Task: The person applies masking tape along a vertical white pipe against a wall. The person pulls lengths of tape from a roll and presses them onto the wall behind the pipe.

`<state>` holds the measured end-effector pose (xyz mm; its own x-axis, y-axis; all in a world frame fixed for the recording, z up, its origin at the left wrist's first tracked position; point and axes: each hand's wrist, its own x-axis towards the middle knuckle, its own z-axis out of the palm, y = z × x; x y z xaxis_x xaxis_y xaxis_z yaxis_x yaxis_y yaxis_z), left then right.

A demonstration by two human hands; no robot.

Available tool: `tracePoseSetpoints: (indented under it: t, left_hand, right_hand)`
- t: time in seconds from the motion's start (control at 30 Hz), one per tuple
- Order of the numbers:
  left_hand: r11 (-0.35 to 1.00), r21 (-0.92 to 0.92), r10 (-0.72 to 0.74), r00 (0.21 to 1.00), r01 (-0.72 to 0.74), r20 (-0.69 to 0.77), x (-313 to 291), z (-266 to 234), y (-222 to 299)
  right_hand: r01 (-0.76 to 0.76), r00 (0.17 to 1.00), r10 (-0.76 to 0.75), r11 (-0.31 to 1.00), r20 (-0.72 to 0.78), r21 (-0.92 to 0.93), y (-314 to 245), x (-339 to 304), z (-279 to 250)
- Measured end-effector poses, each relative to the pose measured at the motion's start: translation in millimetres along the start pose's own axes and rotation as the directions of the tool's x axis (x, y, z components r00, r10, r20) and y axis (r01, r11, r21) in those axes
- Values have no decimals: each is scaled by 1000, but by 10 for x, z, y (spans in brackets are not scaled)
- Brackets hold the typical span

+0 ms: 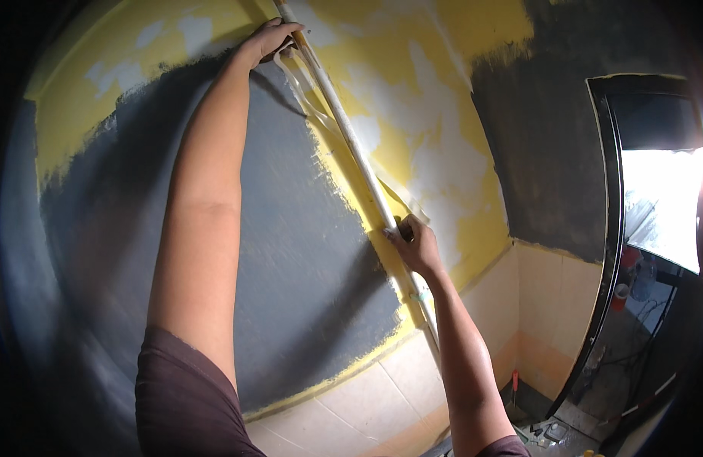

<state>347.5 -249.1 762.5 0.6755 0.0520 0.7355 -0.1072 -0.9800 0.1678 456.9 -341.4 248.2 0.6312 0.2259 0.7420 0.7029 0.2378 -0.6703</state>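
A long white pipe [350, 137] runs down the wall from the top of the view. A pale strip of tape [296, 82] hangs loosely in a twist from my raised left hand [269, 41], passes behind the pipe and comes out again near my right hand [417, 245]. My left hand is closed on the tape's upper end, its fingertips against the pipe. Lower down, my right hand is closed beside the pipe, its fingertips touching it. The tape leads into this hand; whatever else is inside its curled fingers is hidden.
The wall is part dark grey paint [290, 244], part yellow with white patches [435, 152]. Beige tiles [366, 396] cover its lower part. At right stands a black-framed doorway [612, 190] with bright light. A red-handled tool [515, 381] and small items lie low in the corner.
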Motion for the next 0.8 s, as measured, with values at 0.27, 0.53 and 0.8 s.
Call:
tracePoseSetpoints:
  t: [0.27,0.53,0.8]
  left_hand:
    - [995,67,-70,998,70,3,133,-137,-126]
    - [779,624,88,996,-59,-15,354,-207,-67]
    - [557,830,354,894,33,-273,503,-157,-252]
  right_hand:
    - [-3,1000,3,1000,-28,-18,7,0,25]
    - [-2,999,2,1000,-32,6,76,23,-13]
    - [11,1000,-11,999,-11,32,-26,-11,8]
